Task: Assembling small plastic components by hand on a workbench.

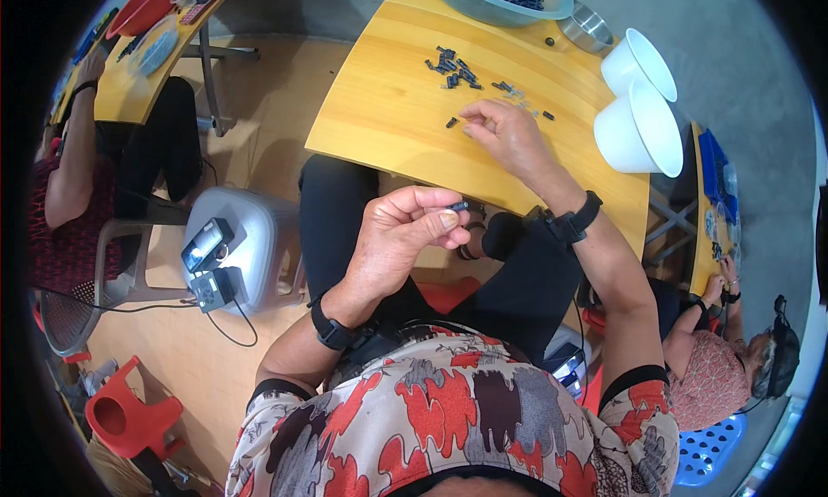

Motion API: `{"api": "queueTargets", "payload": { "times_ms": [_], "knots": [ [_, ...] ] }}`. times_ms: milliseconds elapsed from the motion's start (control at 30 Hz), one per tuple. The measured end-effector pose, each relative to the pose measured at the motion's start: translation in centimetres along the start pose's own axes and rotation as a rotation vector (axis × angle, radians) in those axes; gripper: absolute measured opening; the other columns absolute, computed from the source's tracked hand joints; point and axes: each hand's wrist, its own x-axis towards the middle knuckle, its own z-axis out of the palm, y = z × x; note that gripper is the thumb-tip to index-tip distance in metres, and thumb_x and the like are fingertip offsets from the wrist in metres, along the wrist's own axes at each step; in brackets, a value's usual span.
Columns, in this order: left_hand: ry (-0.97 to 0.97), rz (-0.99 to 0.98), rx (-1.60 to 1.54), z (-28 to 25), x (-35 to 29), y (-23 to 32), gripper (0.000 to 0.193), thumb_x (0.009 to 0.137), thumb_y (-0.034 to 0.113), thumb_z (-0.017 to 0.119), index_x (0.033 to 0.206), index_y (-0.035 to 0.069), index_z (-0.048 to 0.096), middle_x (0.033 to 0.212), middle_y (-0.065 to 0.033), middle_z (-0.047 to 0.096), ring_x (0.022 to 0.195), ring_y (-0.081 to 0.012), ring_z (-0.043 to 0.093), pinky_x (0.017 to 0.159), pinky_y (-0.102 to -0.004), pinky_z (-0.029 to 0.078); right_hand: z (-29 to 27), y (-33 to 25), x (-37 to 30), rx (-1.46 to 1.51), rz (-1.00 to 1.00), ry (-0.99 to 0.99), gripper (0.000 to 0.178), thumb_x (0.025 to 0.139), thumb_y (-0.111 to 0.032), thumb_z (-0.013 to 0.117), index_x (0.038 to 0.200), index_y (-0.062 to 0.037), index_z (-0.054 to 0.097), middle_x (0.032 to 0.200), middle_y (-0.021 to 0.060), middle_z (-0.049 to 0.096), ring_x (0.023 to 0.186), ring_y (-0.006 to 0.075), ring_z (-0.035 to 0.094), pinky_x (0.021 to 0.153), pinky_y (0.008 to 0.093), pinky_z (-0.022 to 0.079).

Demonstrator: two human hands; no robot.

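Observation:
Above my lap, just off the table's near edge, my left hand [398,237] pinches a small black cylindrical part [458,206] between thumb and fingers. My right hand [509,139] is over the yellow wooden table [379,109], its thumb and forefinger apart, with nothing visible between them. Close to its fingertips lies a single small black piece [452,122]. Beyond it is a loose pile of small black parts [453,68]. Several small clear pieces [520,99] are scattered just past my right hand, with another black piece [548,115] beside them.
At the table's far side stand a translucent basin [556,6] of dark parts, a metal bowl [587,27] and two white tubs [636,131]. On my left, a grey plastic stool [250,256] bears corded devices. Co-workers sit at tables on both sides.

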Motion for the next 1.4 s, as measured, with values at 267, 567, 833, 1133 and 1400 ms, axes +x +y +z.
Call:
{"api": "queueTargets", "payload": {
  "times_ms": [267,567,833,1133,1400],
  "knots": [
    [0.025,0.014,0.004,-0.3,0.0,1.0,0.02,0.085,0.004,0.059,0.105,0.0,0.06,0.091,-0.0135,0.066,0.075,-0.017,0.066,0.067,-0.0266,0.054,1.3,-0.8,1.0,-0.205,-0.114,-0.028,0.016,0.079,-0.016,0.063,0.091,-0.0054,0.063,0.077,0.011,0.058,0.074,0.0285,0.057,0.066,0.0334,0.046],
    [0.007,0.131,0.038,0.1,-1.0,2.1,0.02,0.085,0.003,0.059,0.105,-0.001,0.06,0.092,-0.0147,0.066,0.077,-0.0175,0.066,0.068,-0.0273,0.055,-3.4,-8.3,-3.0,0.265,0.013,0.002,0.009,0.079,-0.006,0.063,0.087,-0.0033,0.064,0.076,0.0049,0.064,0.063,0.0107,0.06,0.059,0.0224,0.047],
    [-0.037,0.188,0.077,2.7,-2.2,2.6,0.02,0.084,-0.001,0.059,0.104,-0.003,0.059,0.091,-0.0147,0.066,0.077,-0.0179,0.066,0.07,-0.0275,0.056,-6.1,-12.2,-7.3,0.369,-0.125,-0.001,0.01,0.075,0.005,0.063,0.084,0.0004,0.063,0.075,0.0033,0.06,0.061,0.0064,0.056,0.055,0.0191,0.045],
    [-0.063,0.19,0.121,4.4,-3.2,3.0,0.02,0.084,-0.001,0.059,0.103,-0.003,0.059,0.091,-0.0137,0.066,0.077,-0.0178,0.066,0.07,-0.0273,0.056,-7.2,-12.5,-9.2,0.376,-0.112,0.057,0.009,0.075,0.004,0.063,0.084,0.0001,0.063,0.074,0.0024,0.06,0.061,0.0052,0.055,0.054,0.0187,0.044],
    [-0.074,0.212,0.148,5.0,-3.6,3.1,0.019,0.084,-0.002,0.059,0.102,-0.004,0.06,0.09,-0.0135,0.066,0.076,-0.0173,0.066,0.069,-0.0268,0.055,-8.0,-13.3,-9.7,0.277,-0.143,0.053,0.007,0.075,0.003,0.064,0.082,-0.0006,0.064,0.071,0.0018,0.059,0.058,0.0046,0.053,0.051,0.019,0.042]
  ]
}}
